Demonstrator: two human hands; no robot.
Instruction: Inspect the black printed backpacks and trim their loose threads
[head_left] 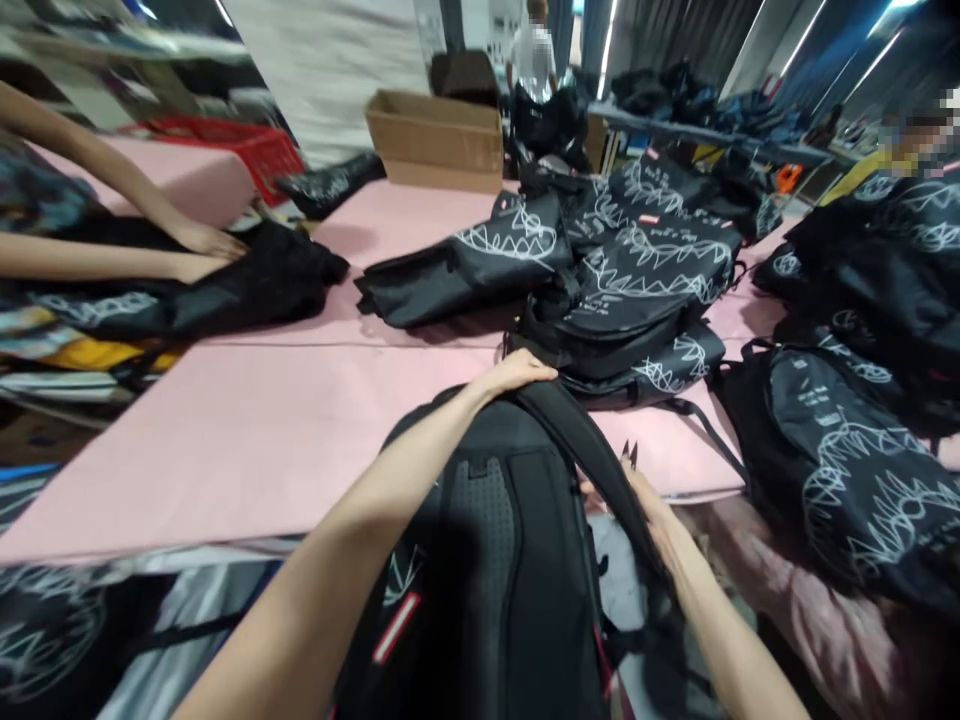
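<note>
A black backpack (480, 560) stands in front of me with its padded back panel facing me. My left hand (525, 371) is closed over its top, where a shoulder strap (592, 440) begins. That strap runs down to the right, across my right hand (643, 495), and hides part of it. Two dark pointed tips, apparently of thread snips (631, 455), stick up from the right hand's closed fingers. A red-edged white label (396, 628) shows on the backpack's left side.
Black backpacks with white scribble prints (652, 265) lie piled on the pink table (247, 430), with more at the right (862, 470). A cardboard box (439, 140) and a red crate (232, 150) stand farther back. At left, a co-worker's hands (206, 245) rest on a black bag.
</note>
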